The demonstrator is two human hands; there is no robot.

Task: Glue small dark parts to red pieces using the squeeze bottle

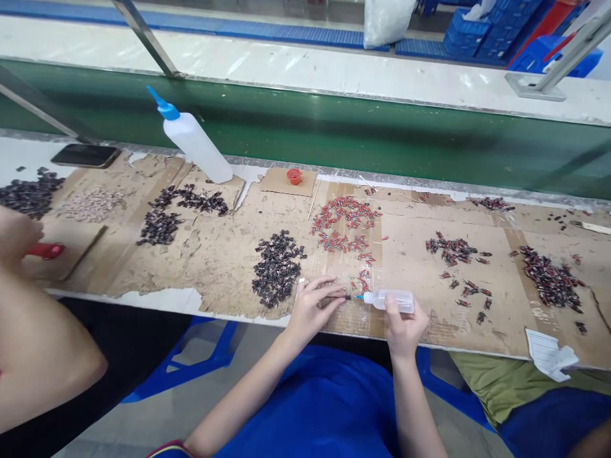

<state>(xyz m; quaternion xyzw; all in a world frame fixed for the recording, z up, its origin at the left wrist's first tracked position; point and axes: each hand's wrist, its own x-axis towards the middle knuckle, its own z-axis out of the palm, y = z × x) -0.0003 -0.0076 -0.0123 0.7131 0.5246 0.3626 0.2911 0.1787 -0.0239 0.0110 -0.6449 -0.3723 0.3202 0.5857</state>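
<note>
worn cardboard [224,264], left hand [310,306] in a pinch on a dark part [348,297], right hand [407,326] round a clear bottle [382,299]

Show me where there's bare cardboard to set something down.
Right: cardboard between the red pieces and the nearest red-and-black pile. Left: the scuffed patch between the black pile beside the left hand and the one nearest the tall bottle. Crowded: around the small bottle's tip.

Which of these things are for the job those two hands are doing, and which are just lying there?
Seem part of the job:
small bottle in the right hand
dark piece in the left hand
dark pile
red pieces

Seem just lying about:
phone
torn paper
</note>
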